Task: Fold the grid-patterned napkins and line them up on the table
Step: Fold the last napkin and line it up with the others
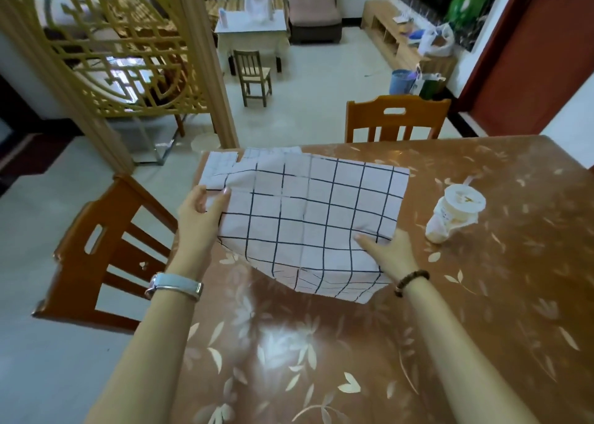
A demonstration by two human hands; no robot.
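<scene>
Both hands are apart and each pinches an edge of one grid-patterned napkin [305, 217], held above the table [482, 295] at about 12 o'clock from the person. The left hand [202, 211] clamps the napkin's left edge with thumb on top; the right hand [390, 253] grips the near right corner at roughly 4 o'clock on the cloth. The near portion sags and curls under, so the fabric is not taut.

Further napkins [225, 163] lie at the table's far left corner, near 11 o'clock; how many there are is hard to tell, since the held cloth covers them.

The risks follow from that slack. If the hands bring the edges together unevenly, the grid lines will not match and the fold will come out skewed. The sagging belly may drag across the table and crease. A wide sweep to the right could clip the drink cup [456, 214] standing at 3 o'clock, close to the cloth's right edge. Laying the cloth down blind may also disturb the napkins beneath it.
</scene>
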